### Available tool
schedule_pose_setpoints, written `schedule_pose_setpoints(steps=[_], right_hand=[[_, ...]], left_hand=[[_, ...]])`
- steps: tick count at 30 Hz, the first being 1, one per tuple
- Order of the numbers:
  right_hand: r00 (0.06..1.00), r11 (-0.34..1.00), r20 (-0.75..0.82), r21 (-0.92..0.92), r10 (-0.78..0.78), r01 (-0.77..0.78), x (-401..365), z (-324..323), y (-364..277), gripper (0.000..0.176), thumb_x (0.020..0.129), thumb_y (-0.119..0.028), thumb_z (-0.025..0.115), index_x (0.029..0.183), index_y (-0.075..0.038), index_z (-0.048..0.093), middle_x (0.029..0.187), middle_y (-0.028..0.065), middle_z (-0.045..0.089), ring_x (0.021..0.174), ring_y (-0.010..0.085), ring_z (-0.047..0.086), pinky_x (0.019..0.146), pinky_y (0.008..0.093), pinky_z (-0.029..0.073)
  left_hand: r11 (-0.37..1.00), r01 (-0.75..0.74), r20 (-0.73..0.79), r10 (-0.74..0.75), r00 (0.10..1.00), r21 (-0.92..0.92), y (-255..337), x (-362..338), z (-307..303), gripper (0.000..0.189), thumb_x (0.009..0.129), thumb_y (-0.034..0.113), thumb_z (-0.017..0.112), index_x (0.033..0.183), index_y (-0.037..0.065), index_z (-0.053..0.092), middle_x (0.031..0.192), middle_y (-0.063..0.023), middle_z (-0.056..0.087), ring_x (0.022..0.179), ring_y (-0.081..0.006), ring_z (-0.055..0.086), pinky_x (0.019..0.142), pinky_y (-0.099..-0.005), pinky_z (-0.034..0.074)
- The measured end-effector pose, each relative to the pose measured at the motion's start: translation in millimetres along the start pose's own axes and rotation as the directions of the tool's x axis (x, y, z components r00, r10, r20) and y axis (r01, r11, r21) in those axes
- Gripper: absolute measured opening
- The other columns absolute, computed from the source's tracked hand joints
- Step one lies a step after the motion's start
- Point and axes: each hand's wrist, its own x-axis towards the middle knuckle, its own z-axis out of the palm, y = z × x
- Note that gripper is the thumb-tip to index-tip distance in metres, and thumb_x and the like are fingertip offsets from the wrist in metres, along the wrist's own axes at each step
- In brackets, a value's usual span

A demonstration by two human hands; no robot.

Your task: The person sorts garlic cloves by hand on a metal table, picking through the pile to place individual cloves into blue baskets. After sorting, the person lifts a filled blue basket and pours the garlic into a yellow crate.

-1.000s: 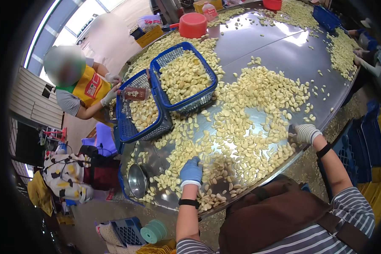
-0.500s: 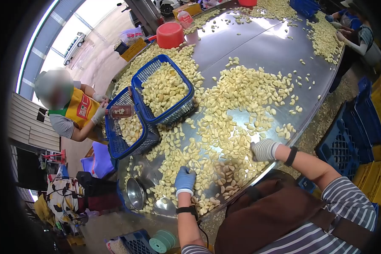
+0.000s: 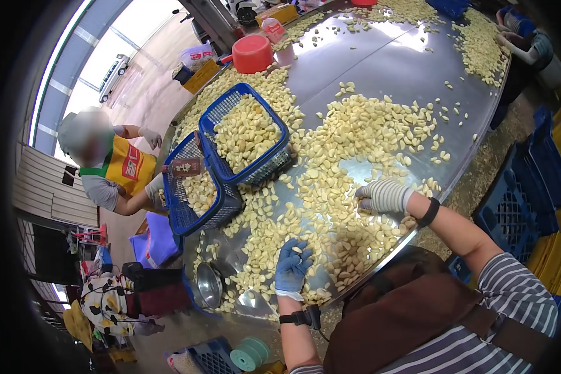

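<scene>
Pale, flat garlic-like cloves lie heaped over a shiny metal table. My left hand, in a blue glove, is at the near edge of the heap, its fingers curled round a pale clove. My right hand, in a striped grey-white glove, reaches over the pile with its fingers bent down against the cloves; whether it holds one is hidden. Two blue baskets with cloves inside stand beyond my left hand. A metal bowl lies tilted at the table's left edge.
A co-worker in a yellow apron stands at the left beside the baskets. A red tub sits at the far side. More people work at the far right. Blue and yellow crates are stacked on the right, and a green spool is below.
My left hand has turned up and now has a clove at its fingers. My right hand has moved up and left over the heap. The co-worker's hands have moved apart.
</scene>
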Motion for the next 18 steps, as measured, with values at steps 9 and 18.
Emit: schedule_pose_setpoints(steps=[9,18], right_hand=[[0.974,0.969,0.032,0.097,0.224,-0.226,-58,-19,44,0.037,0.087,-0.034,0.055,0.113,-0.01,0.067,0.092,0.0146,0.07,0.085,0.032,0.067,0.078,0.0399,0.052],[0.967,0.939,0.1,0.237,0.233,-0.251,-71,-18,45,0.028,0.086,-0.029,0.056,0.098,-0.007,0.069,0.082,0.015,0.069,0.078,0.0323,0.067,0.071,0.0407,0.052]], left_hand=[[0.603,0.03,-0.185,0.198,0.963,0.797,-27,39,-24,0.021,0.086,0.02,0.065,0.103,0.007,0.064,0.077,-0.003,0.063,0.067,-0.0162,0.06,0.059,-0.0256,0.047],[-0.598,0.23,-0.168,0.158,0.973,0.768,-39,48,44,0.031,0.083,0.031,0.063,0.1,0.005,0.064,0.097,-0.0197,0.068,0.092,-0.0365,0.066,0.079,-0.0448,0.051]])
